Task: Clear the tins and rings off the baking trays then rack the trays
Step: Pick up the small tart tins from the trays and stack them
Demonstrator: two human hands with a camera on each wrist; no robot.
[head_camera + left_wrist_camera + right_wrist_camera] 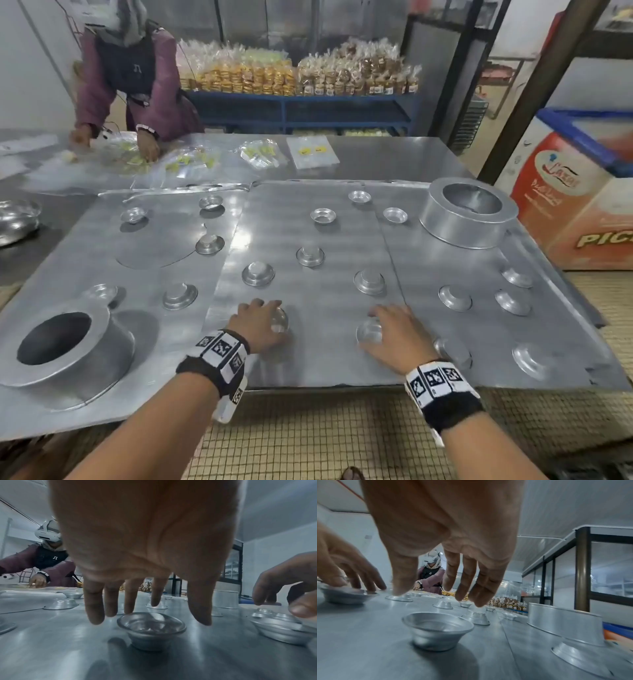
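Three flat metal baking trays lie side by side: left [161,370], middle [315,366], right [493,363]. Several small metal tins are scattered over them, some upright, some upside down. My left hand [272,317] hovers with spread, straight fingers over an upright tin [150,627] near the middle tray's front edge. My right hand [380,325] spreads the same way above a second upright tin [436,628] beside it. Neither hand grips its tin. One large ring [68,349] stands on the left tray's near corner, another large ring [469,212] on the right tray's far corner.
Another person [126,85] works with plastic bags at the table's far left. A metal bowl [17,219] sits at the left edge. A red and blue freezer chest [575,192] stands right of the table. Shelves of packed goods [298,75] line the back.
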